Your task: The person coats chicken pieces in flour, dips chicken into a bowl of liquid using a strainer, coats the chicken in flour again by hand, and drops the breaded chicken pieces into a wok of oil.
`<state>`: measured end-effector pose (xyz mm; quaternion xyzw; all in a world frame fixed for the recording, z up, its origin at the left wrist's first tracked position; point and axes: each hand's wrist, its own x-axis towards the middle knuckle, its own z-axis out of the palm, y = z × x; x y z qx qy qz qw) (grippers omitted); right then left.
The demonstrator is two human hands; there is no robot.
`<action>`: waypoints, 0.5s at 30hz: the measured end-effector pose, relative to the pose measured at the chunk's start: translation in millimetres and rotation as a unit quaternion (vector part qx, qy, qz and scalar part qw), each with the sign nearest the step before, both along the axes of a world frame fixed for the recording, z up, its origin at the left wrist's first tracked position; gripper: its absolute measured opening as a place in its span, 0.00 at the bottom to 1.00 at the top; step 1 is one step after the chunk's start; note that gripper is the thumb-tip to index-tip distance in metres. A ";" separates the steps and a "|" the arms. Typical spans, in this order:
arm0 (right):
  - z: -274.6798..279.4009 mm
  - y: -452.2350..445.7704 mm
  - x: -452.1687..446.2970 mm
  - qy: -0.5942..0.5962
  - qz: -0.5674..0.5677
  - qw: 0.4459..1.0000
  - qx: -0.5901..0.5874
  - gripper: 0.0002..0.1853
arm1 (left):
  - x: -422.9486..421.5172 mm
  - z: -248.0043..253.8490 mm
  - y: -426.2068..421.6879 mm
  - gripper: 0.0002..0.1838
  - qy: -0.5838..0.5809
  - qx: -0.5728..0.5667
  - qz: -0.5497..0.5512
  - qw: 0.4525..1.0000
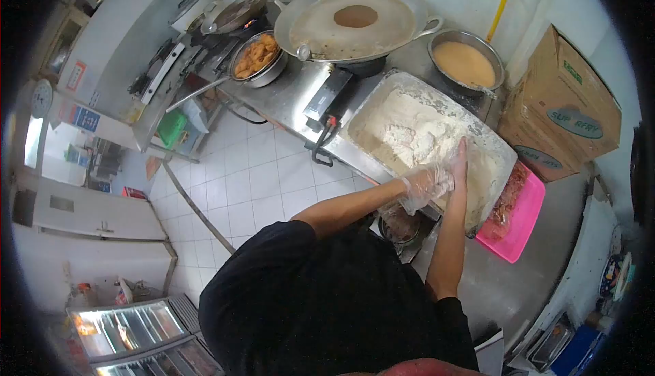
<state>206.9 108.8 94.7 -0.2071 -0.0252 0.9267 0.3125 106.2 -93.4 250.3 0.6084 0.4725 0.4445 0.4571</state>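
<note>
A metal tray (501, 145) of white flour (413, 120) stands on the counter, with floury lumps in it. My left hand (431, 184), in a clear plastic glove dusted with flour, is over the tray's near side; its fingers are partly hidden against my right hand. My right hand (461, 166) is seen edge-on beside it, with fingers stretched out and flour on it. Whether anything lies between the palms is hidden. Right of the tray, a pink tray (531, 205) holds raw meat (503, 205), partly under the flour tray's edge.
Behind are a large wok (307, 18) of cloudy liquid, a bowl of orange batter (464, 62), a strainer of fried pieces (256, 57) and a smaller wok (239, 8). Cardboard boxes (563, 96) stand right; a burner unit (327, 94) is left of the tray.
</note>
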 end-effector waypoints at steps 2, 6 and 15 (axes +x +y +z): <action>29.3 -24.4 -20.1 -0.136 -0.042 0.983 0.116 0.32 | -1.6 -2.8 -8.3 0.12 0.193 0.098 -0.033 0.976; 108.7 -77.2 -40.1 -0.283 -0.101 0.921 0.249 0.35 | 2.6 -3.7 -19.2 0.12 0.372 0.128 0.107 0.913; 157.8 -133.3 -78.2 -0.338 -0.153 0.855 0.363 0.33 | -73.7 -22.3 -13.2 0.21 0.182 0.047 0.012 0.982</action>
